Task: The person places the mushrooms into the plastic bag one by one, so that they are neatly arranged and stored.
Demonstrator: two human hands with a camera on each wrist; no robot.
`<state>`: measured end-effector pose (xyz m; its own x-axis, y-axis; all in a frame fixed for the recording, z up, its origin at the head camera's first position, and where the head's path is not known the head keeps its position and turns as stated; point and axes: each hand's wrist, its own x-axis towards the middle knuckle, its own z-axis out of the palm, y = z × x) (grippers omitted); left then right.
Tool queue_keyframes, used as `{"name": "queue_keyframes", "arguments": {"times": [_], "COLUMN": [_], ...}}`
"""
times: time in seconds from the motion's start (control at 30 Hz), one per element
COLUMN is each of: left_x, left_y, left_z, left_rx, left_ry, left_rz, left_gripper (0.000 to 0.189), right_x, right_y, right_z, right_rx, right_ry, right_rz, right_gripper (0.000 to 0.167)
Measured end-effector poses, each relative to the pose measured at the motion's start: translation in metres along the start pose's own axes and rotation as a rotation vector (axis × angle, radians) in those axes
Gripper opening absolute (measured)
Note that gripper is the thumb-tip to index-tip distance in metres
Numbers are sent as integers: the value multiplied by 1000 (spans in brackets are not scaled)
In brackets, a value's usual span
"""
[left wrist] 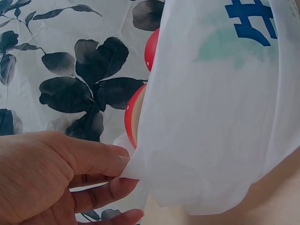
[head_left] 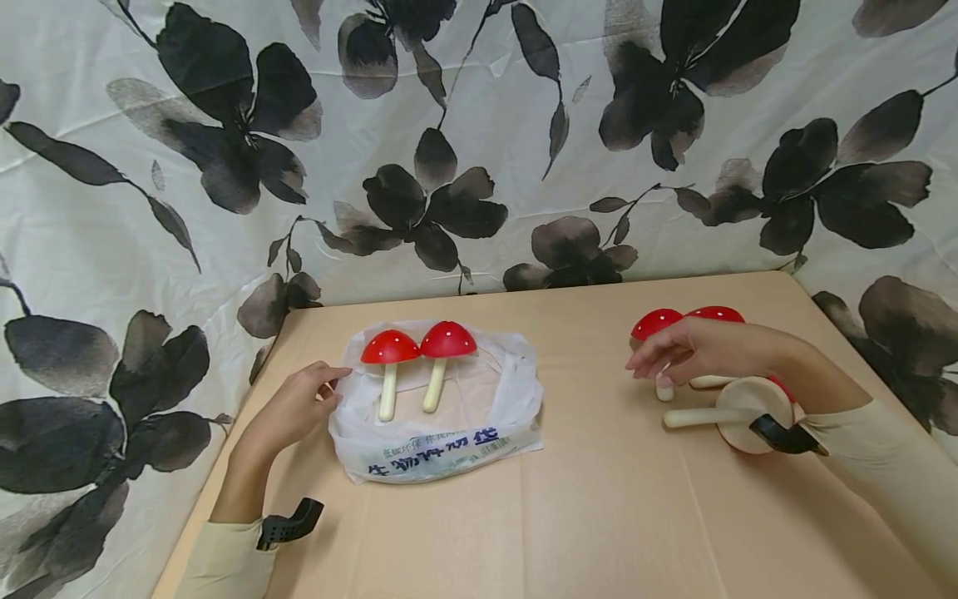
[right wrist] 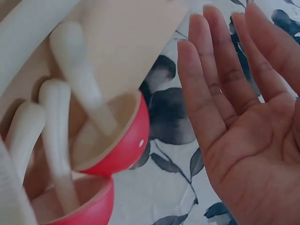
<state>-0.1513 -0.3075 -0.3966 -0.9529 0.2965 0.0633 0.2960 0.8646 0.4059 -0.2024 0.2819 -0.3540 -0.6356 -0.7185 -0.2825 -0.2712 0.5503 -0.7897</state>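
Note:
My left hand [head_left: 299, 403] pinches the left edge of a white plastic bag [head_left: 437, 462] between thumb and fingertips; the left wrist view shows a corner of the bag [left wrist: 211, 117] drawn out there. On the bag lie two toy mushrooms with white-spotted red caps, a left one [head_left: 390, 346] and a right one [head_left: 447, 339], stems toward me. Over at the right, my right hand [head_left: 711, 348] hovers with relaxed, nearly straight fingers, holding nothing. It partly covers two more toy mushrooms [head_left: 655, 320]. A third mushroom [head_left: 737, 416] lies nearer, its pale underside showing.
The light wooden table [head_left: 591, 499] carries everything. Behind and around it hangs a white cloth [head_left: 539, 191] with dark flowers. A black strap device [head_left: 290, 524] sits on the left wrist, and another [head_left: 786, 435] on the right wrist overlaps the nearer mushroom.

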Motion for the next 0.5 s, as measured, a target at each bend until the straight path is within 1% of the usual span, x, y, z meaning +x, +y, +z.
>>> {"name": "queue_keyframes", "arguments": {"times": [0.13, 0.27, 0.37, 0.5], "left_x": [0, 0, 0, 0], "left_y": [0, 0, 0, 0], "left_z": [0, 0, -1, -1], "left_rx": [3, 3, 4, 4], "left_ry": [-1, -1, 1, 7], "left_rz": [-2, -2, 2, 10], "left_gripper": [36, 36, 36, 36], "right_x": [-6, -10, -13, -16], "right_y": [4, 10, 14, 17], "right_z": [-1, 0, 1, 2], "right_rx": [-18, -7, 6, -5], "right_ry": [-7, -37, -49, -47], "right_rz": [28, -4, -12, 27], "right_gripper": [37, 35, 37, 41]}}
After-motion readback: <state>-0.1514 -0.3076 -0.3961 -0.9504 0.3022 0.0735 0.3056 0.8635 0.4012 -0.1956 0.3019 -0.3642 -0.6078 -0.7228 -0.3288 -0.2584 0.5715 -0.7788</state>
